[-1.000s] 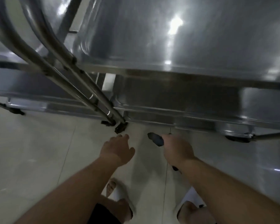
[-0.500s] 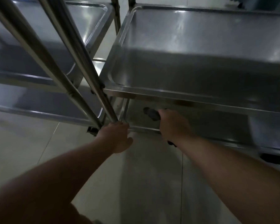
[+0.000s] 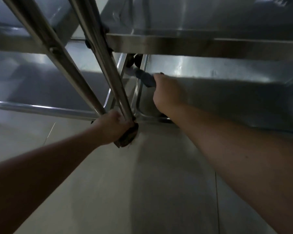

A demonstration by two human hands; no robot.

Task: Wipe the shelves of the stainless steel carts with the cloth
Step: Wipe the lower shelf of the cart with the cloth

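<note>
I find no text, label, brand, number or sign that I can read anywhere in this view.

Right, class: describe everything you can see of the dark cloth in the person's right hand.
The cloth looks dark blue-grey and soft, bunched into a short roll. Only one end shows, sticking out up and to the left from the right hand, whose fingers curl round it; the rest is hidden in the grip. It sits low, at the left edge of the right cart's bottom shelf, under the shelf above. Whether it touches the steel cannot be told, as the picture is blurred there.
</note>
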